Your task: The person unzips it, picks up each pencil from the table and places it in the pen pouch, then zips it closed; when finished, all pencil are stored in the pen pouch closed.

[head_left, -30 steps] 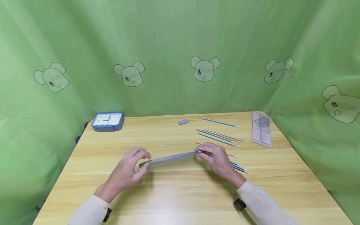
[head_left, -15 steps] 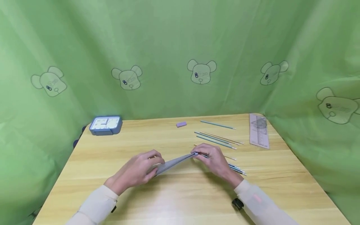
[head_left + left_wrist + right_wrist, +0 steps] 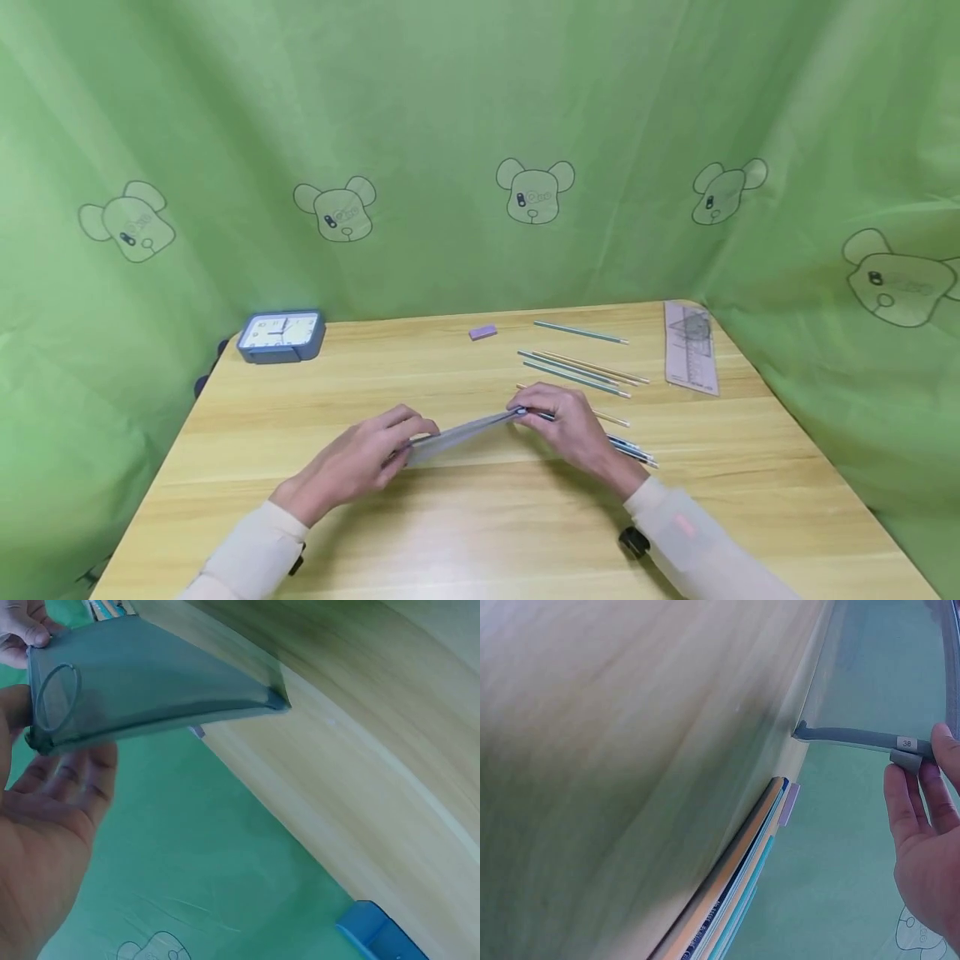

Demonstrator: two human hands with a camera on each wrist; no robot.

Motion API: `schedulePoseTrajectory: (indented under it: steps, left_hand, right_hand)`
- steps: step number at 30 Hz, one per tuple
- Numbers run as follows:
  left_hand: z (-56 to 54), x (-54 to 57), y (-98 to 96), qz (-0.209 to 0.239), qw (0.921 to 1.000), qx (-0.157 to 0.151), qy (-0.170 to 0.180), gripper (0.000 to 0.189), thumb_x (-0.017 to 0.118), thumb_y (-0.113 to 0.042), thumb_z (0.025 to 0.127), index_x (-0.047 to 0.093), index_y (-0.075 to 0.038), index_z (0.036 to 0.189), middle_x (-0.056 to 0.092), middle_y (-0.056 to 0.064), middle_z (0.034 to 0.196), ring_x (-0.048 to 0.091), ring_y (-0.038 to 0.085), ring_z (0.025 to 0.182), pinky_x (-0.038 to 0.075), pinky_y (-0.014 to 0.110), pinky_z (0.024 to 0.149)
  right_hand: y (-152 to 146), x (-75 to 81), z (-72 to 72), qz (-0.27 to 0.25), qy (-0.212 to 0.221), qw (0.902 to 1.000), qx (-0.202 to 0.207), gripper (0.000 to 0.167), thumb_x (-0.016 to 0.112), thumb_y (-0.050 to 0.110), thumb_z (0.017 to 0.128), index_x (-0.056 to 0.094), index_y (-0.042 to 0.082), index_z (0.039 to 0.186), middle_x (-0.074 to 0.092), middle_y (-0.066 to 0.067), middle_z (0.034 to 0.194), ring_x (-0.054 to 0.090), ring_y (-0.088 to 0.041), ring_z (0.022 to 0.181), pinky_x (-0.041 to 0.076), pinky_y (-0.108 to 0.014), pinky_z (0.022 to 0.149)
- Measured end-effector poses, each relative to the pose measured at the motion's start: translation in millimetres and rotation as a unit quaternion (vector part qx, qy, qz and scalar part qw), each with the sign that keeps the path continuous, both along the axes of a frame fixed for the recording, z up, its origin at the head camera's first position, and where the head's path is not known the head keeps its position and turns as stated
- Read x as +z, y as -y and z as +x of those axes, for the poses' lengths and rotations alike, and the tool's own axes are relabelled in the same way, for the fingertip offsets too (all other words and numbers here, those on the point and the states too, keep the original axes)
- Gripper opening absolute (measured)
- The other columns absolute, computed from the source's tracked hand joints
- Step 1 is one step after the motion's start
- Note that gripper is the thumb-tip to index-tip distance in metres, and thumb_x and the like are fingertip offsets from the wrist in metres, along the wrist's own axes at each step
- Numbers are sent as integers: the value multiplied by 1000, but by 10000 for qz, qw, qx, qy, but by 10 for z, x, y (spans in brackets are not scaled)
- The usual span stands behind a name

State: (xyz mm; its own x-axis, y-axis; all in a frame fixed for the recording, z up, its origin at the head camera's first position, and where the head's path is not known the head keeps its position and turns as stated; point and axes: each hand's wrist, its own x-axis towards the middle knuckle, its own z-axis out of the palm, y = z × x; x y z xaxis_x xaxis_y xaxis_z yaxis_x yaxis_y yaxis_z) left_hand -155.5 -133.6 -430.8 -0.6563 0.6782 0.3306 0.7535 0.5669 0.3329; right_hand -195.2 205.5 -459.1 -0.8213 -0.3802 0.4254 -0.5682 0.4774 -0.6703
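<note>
A see-through grey-blue zipper pouch (image 3: 457,435) is held above the table between both hands. My left hand (image 3: 360,458) grips its left end, thumb on one side and fingers on the other. A ring (image 3: 57,697) at that end shows in the left wrist view, close to the thumb. My right hand (image 3: 566,425) pinches the pouch's right corner, by a small tag marked 38 (image 3: 907,743) in the right wrist view. Several dark pencils (image 3: 633,450) lie on the table, partly hidden under the right hand.
More pencils (image 3: 577,371), teal and yellow, lie beyond the right hand. A purple eraser (image 3: 483,332) is near the back edge, a clear ruler set (image 3: 692,350) at the back right, and a blue clock (image 3: 281,337) at the back left. Green curtains (image 3: 435,100) surround the table (image 3: 480,533).
My left hand has moved right along the pouch and now grips it nearer the right hand. The pouch slants more. My right hand keeps its pinch at the corner.
</note>
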Motion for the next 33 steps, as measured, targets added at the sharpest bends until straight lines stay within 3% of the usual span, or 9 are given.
schedulePoseTrajectory:
  steps: [3,8,13,18,23,27,33]
  left_hand:
    - [14,5,3,-124,9994,-148,-286,57,69,14,85,69,-21,130,65,5,142,70,18,107,64,23,79]
    - [85,10,-36,-573,9971,-204,-461,61,74,14,76,72,-15,130,46,6,170,58,30,141,65,37,102]
    - [204,-77,-88,-770,9962,393,-76,73,75,11,78,61,1,149,47,7,169,55,29,143,58,41,114]
    - [273,-188,-105,-267,9918,1171,435,78,73,10,80,50,8,155,47,18,167,52,38,147,52,48,118]
    - [244,-289,-108,175,9782,1858,916,74,73,10,82,52,8,153,48,22,165,52,42,148,50,50,121]
    - [240,-354,-105,322,9707,2143,1037,67,72,9,83,57,7,149,49,19,164,53,42,146,52,51,119]
    - [270,-408,-129,637,9680,2232,955,63,70,9,85,61,5,147,49,16,166,55,39,144,58,49,112]
  right_hand:
    - [26,-1,-15,91,-3,10000,-15,23,83,2,88,84,13,108,82,-1,113,77,-26,113,64,-39,102]
    - [148,-2,-83,551,5,9985,-34,26,81,6,91,81,9,117,80,-7,121,76,-28,114,64,-45,104]
    - [184,14,-117,1234,47,9920,-272,36,79,5,93,75,6,129,73,-13,135,69,-36,127,57,-56,113]
    - [-57,53,-86,1291,105,9891,-692,35,78,5,94,74,5,128,70,-17,140,65,-41,132,54,-60,115]
    - [-439,60,12,1318,199,9846,-1133,29,77,7,96,75,6,125,71,-16,135,68,-42,124,59,-61,106]
    - [-660,18,126,1531,322,9819,-1071,26,77,6,96,75,5,122,74,-14,126,73,-38,111,65,-55,93]
    - [-853,-39,322,2008,208,9764,-762,25,81,5,92,78,8,117,77,-7,118,75,-28,107,66,-49,92]
